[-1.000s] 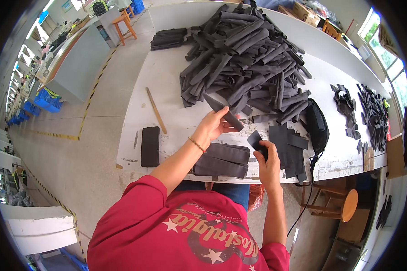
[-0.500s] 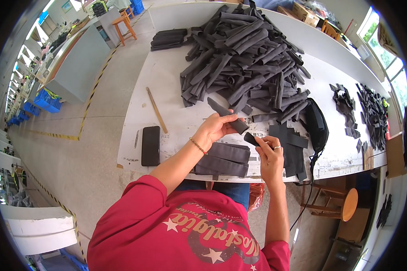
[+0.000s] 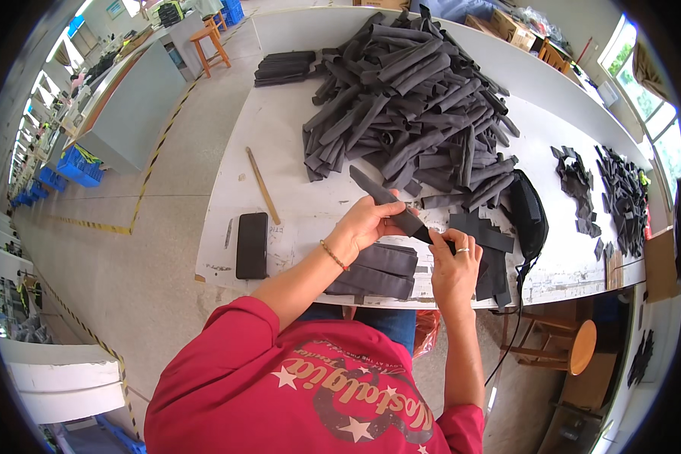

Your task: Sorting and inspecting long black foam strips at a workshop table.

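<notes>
A dark grey fabric tube [image 3: 372,185] slants over the front of the white table. My left hand [image 3: 363,225] is closed round its middle, thumb on top. At the tube's lower right end, my right hand [image 3: 455,274] pinches a short black strip [image 3: 451,246], whose tip meets the tube's mouth; whether it is inside is hidden by the fingers. Below my hands lies a neat stack of flattened grey tubes [image 3: 374,274]. Flat black strips [image 3: 493,261] lie crossed beside my right hand. Beyond, a large heap of similar fabric tubes [image 3: 408,106] covers the table's back.
Left of my hands are a black phone [image 3: 252,246] and a wooden stick [image 3: 263,187]. A black pouch-like object [image 3: 527,216] with a cord stands at the right. Small dark scraps [image 3: 575,185] are farther right, and a folded stack [image 3: 284,68] is back left.
My right hand has brought the black strip up to the tube's open end, closing the gap between them. My left hand still holds the tube, shifted slightly right.
</notes>
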Tool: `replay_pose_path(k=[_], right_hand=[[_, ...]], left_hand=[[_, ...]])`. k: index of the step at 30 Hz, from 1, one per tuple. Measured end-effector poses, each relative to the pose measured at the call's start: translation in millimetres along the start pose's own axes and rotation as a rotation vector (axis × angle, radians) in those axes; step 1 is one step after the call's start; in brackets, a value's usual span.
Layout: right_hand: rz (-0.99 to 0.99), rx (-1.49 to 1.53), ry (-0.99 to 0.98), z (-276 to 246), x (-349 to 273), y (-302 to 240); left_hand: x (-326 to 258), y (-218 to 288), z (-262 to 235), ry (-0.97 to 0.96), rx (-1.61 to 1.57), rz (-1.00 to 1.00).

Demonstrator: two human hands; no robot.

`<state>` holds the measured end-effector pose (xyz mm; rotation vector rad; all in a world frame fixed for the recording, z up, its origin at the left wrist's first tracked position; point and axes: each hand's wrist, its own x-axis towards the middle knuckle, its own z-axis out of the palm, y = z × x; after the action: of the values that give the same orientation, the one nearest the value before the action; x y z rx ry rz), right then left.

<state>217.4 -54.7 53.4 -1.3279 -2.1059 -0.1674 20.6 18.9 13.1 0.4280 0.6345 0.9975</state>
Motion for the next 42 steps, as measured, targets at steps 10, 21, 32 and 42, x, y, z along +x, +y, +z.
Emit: replay_pose_path(k=[10,21,32,42], right_hand=[[0.116,0.341,0.159,18,0,-32],[0.088,0.362,0.118,19,0,-46],[0.006,0.405,-0.039,17,9,-34],[-0.002,0.48,-0.043,23,11,-23]], left_hand=[[-34,-8,42,-0.225,0.026,0.469],[-36,-4,35,-0.191,0.024,0.473],[-35,-7,32,-0.131,-0.076,0.386],[-39,-9,37,-0.084,-0.165,0.376]])
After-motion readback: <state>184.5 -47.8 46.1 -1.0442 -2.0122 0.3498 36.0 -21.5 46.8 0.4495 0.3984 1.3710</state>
